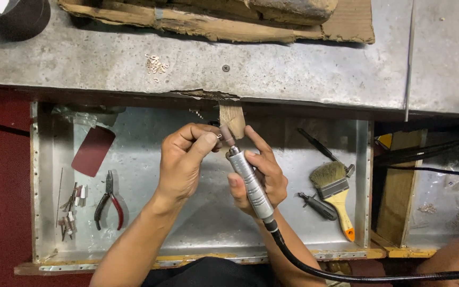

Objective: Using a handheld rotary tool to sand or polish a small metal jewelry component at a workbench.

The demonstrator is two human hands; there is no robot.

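Left hand [183,159]: fingers curled, thumb and forefinger pinched together on a small metal piece [219,136], too small to tell what it is; the piece sits just in front of the wooden peg.
Right hand [258,178]: closed around the rotary tool [248,182], forefinger stretched up along its far side; the grip is clamped on the silver barrel.
Rotary tool: a slim silver handpiece, tilted, tip pointing up and left; its brownish tip meets the small metal piece between the two hands.
Cable [346,273]: thick, black, runs from the tool's lower end down and off to the right.
Wooden peg [232,118]: sticks out from the front edge of the desk, just above both hands.
Desk [293,69]: grey, scuffed metal top; a little heap of small rings [156,64] lies on it, well apart from the hands.
Tray [362,180]: metal-lined, under the hands, below the desk edge.
Pliers [108,202]: red and black handles, lying in the tray left of the left hand.
Sandpaper [93,151]: dark red sheet, upper left of the tray.
Paintbrush [336,194]: yellow handle, lying in the tray right of the right hand.
Small bits [71,210]: scattered near the tray's left wall.
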